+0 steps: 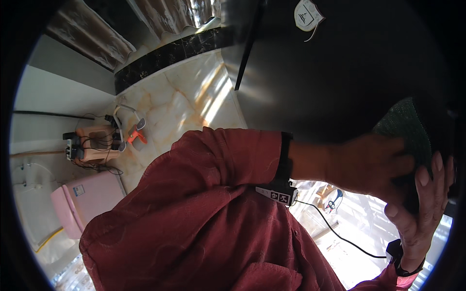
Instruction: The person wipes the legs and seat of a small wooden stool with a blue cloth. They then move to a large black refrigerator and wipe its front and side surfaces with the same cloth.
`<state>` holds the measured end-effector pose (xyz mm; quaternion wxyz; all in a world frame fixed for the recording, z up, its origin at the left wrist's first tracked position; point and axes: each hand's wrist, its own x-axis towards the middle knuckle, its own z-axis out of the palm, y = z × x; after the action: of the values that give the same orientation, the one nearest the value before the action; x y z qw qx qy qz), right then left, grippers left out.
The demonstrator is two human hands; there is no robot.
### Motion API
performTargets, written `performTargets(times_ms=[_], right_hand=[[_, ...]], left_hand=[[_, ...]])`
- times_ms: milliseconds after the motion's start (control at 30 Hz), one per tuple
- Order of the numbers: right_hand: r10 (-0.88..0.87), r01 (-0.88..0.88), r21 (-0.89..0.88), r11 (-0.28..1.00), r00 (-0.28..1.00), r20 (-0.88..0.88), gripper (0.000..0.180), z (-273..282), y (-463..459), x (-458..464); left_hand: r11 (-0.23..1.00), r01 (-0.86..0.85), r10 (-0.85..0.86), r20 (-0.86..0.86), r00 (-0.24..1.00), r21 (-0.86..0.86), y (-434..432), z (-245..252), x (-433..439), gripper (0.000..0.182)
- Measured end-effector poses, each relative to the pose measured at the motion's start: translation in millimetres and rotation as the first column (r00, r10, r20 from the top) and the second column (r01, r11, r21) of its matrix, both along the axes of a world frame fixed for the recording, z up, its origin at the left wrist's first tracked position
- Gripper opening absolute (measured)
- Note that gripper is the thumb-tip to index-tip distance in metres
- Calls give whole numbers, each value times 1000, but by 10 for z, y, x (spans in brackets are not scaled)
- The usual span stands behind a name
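Note:
My left hand (pixel 371 163), blurred, reaches across from the left with its fingers on a dark green mesh-like cloth (pixel 407 120). The cloth lies against a large dark, smooth panel (pixel 309 83), its upper corner spread beyond my fingers. At the far right, my right hand (pixel 422 203) is raised with its fingers apart, close to the cloth's lower end. It seems to hold nothing; whether it touches the panel cannot be told in the shadow. Both wrists wear black straps, and a cable (pixel 338 236) runs between them.
A shield-shaped tag (pixel 307 15) with a string is on the panel above. Behind me on the left are a pink lidded appliance (pixel 94 196), a tan stool (pixel 96 142) with tangled cords, and an orange-and-grey object (pixel 136 136) on the marbled floor (pixel 174 94). Curtains (pixel 87 32) hang beyond.

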<state>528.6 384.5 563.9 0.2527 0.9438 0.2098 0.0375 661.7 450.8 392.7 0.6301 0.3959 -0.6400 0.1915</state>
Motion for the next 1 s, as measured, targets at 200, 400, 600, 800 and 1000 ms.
performTargets(times_ms=[200, 400, 600, 800, 1000], right_hand=[[-246, 245, -160, 956, 969, 16, 38, -229, -61, -67], [-181, 180, -68, 981, 984, 1, 34, -199, -50, -32], [-121, 119, -86, 989, 992, -18, 34, -204, -140, -121], [-110, 93, 88, 992, 970, 216, 22, -384, -194, -62], [155, -137, -85, 987, 947, 282, 13, -357, -213, 112]], left_hand=[[871, -235, 263, -5, 965, 431, 186, -1529, 538, 42], [556, 295, 565, -614, 552, 777, 114, -2497, 299, 57], [219, 975, 288, -952, -101, -38, 241, -1471, -111, 45], [37, 953, -52, -953, -298, -300, 258, -532, -79, 49], [251, 951, -26, -984, -178, -179, 198, -879, -236, 40]])
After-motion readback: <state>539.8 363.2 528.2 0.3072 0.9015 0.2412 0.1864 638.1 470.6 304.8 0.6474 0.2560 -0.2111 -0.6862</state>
